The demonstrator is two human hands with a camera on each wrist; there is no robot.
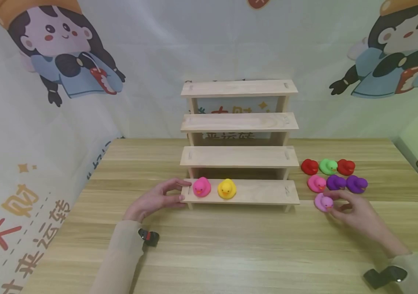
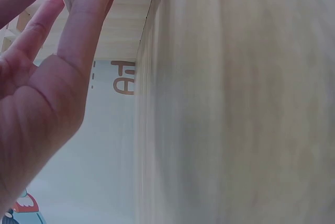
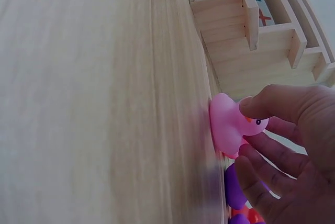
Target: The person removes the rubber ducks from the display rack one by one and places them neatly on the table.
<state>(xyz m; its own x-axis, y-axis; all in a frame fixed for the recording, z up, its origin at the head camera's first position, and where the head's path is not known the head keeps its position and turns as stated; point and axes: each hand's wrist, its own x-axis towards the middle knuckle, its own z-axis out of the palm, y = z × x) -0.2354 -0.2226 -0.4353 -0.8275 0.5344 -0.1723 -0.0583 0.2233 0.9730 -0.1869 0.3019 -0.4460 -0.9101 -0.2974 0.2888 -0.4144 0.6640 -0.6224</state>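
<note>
A light wooden four-step display rack [image 1: 240, 157] stands on the table. My left hand [image 1: 159, 200] holds the left end of its lowest step, thumb at the front edge and fingers behind; in the left wrist view the fingers [image 2: 78, 30] reach that board end. On this step sit a hot-pink rubber duck [image 1: 202, 187] and a yellow rubber duck [image 1: 226, 188]. Right of the rack, my right hand [image 1: 359, 214] pinches a lilac rubber duck [image 1: 323, 202] between thumb and fingers. In the right wrist view this duck [image 3: 227, 124] touches the tabletop, the thumb partly covering its head.
Behind the lilac duck are two rows of ducks: red [image 1: 309, 166], green [image 1: 328, 166] and red [image 1: 346, 167] at the back, then pink [image 1: 316, 183], purple [image 1: 336, 182] and purple [image 1: 356, 184]. A printed cloth [image 1: 150, 81] hangs behind the wooden table [image 1: 231, 249].
</note>
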